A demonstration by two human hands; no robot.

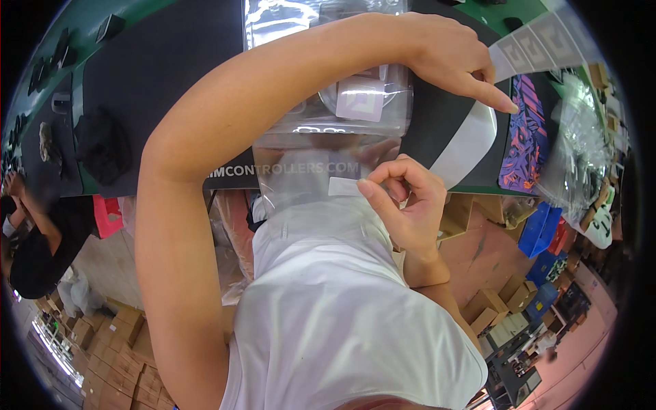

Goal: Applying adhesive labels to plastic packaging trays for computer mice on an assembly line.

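My left arm arches across the view, and my left hand [454,58] is at the upper right, fingers curled at a translucent strip of square stickers [543,44] and thumb stretched out. A white length of backing strip [468,145] curves down from under that hand to behind my right hand [410,201]. The right thumb and forefinger pinch the end of a small white paper piece [344,186]; whether it joins the strip is hidden. Beneath lies a clear plastic bag [335,147], with a pale square sticker [360,99] on it. My left forearm covers part of the bag.
A black mat [164,75] covers the table. To the right lie a purple-orange patterned piece [525,137] and a heap of clear plastic bags [577,143]. Black cloth [102,147] is at the left. Blue bins [540,229] and cardboard boxes [123,342] stand below. Other people are at both sides.
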